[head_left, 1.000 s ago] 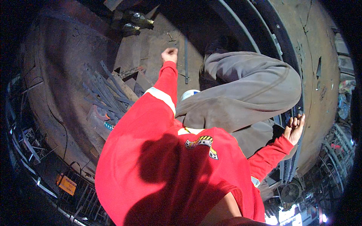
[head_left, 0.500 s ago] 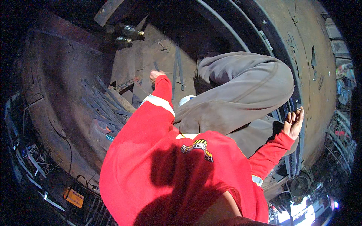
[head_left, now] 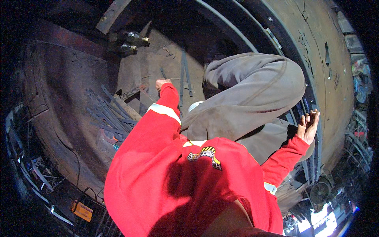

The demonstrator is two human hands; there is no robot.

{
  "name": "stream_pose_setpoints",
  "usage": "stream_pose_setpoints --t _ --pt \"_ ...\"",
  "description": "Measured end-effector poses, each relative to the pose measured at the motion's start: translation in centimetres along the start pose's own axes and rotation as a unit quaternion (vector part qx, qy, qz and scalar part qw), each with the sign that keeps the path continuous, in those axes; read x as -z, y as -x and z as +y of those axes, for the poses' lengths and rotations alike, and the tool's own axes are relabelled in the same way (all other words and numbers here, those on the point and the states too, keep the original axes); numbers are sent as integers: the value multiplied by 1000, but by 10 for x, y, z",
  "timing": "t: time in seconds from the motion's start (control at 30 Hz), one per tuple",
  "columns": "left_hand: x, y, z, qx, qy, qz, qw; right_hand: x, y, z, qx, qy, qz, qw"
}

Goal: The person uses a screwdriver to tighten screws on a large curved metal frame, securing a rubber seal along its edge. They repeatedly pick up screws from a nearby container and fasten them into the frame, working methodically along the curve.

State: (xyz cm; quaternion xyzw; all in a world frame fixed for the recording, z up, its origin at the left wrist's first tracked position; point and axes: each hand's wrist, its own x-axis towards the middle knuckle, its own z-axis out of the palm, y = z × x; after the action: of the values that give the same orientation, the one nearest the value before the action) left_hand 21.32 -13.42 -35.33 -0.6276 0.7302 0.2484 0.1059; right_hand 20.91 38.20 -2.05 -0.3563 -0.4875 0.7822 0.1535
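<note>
Though curled, left hand (head_left: 162, 83) by dark strip (head_left: 162, 72)

The red top (head_left: 136, 170) has pale bands (head_left: 165, 112); trousers (head_left: 252, 89) are grey.

The wide fisheye head view looks down; the red shirt (head_left: 197, 183) lies close below it.

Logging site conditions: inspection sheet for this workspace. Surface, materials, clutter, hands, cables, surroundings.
Surface: brown plate, stained.
Materials: short dark strip at the left hand; two longer dark strips to its right.
Clutter: pile of dark strips, hammer-like tool, two bottles.
Left hand: curled; grip unclear.
Right hand: partly curled; anything held too small to tell.
Cables: thin cable-like dark line, left.
Surroundings: orange box lower left; fan-like round thing lower right.
</note>
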Motion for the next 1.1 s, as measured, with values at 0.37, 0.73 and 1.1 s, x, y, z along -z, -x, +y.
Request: stream_pose_setpoints --t 0.37,0.73,1.1 --pt "57 -25 150 -424 384 -8 820 0 2 -6 13 -47 -66 997" --pt "185 107 251 -436 436 -302 727 17 -4 -2 57 -130 -95 985" --pt "185 196 325 -775 70 -210 592 30 -41 -33 164 -40 -55 984"
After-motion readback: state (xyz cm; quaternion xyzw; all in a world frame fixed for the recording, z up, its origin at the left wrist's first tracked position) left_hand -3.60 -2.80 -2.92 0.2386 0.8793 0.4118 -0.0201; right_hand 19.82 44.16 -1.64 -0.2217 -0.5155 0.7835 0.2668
